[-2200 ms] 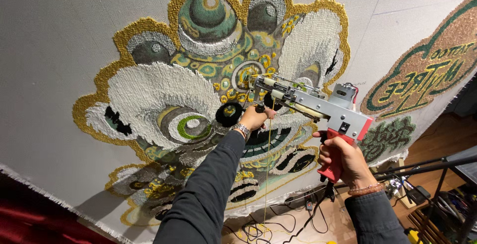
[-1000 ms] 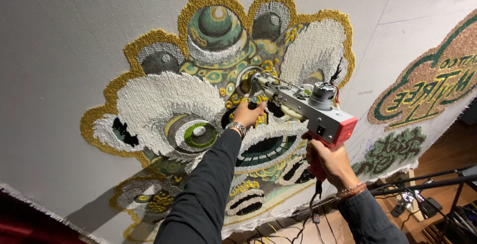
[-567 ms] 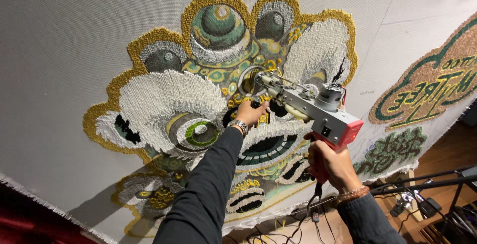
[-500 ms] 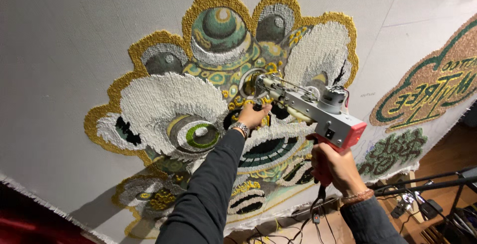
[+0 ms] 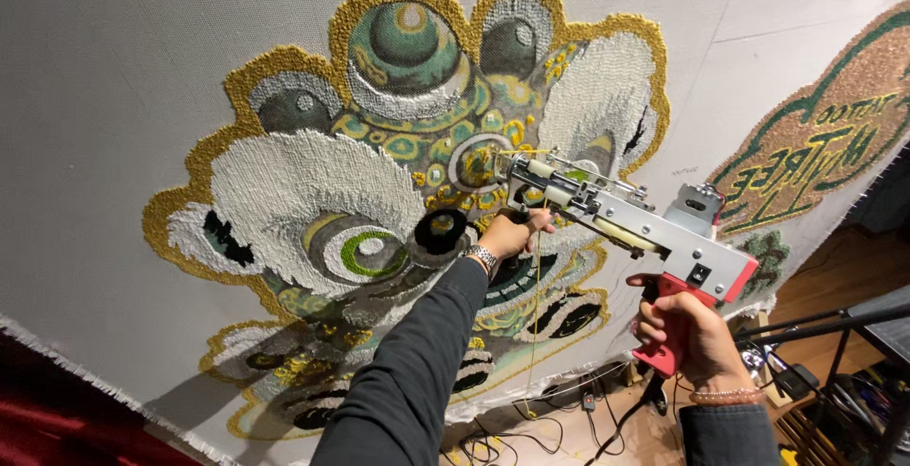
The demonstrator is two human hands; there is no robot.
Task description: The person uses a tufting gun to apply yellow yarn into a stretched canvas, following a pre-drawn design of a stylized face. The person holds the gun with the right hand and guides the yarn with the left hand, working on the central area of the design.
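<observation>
- We hold a tufting gun (image 5: 621, 224) in both hands, its metal nose pressed against the cloth (image 5: 104, 96) stretched in front of us.
- Our left hand (image 5: 512, 236) is up under the front of the gun, fingers curled shut around its lower front handle; a metal watch (image 5: 482, 258) sits on that wrist.
- Our right hand (image 5: 690, 333) is lower and to the right, fingers clamped around the red grip (image 5: 664, 347) at the back of the gun; a bead bracelet (image 5: 725, 396) circles that wrist.
- The gun slants from upper left down to lower right, grey body in the middle, red at the rear.
- Its tip meets the cloth near the middle of the tufted face (image 5: 408, 172), just right of a round yellow-and-white ring.
- A thin yellow yarn (image 5: 534, 333) hangs down from the gun's front, between our two arms.
- The face is mostly filled in: gold border, white shaggy patches, green and grey domed eyes, black spots.
- A black round patch (image 5: 441, 230) lies just left of our left hand.
- To the right on the same cloth sits a second tufted piece (image 5: 815, 158), tan with green edging and letters.
- Below the cloth's lower edge, cables (image 5: 569, 409) trail over a wooden floor (image 5: 844, 276).
- A dark stand (image 5: 834, 324) reaches in from the right edge, near our right hand.
</observation>
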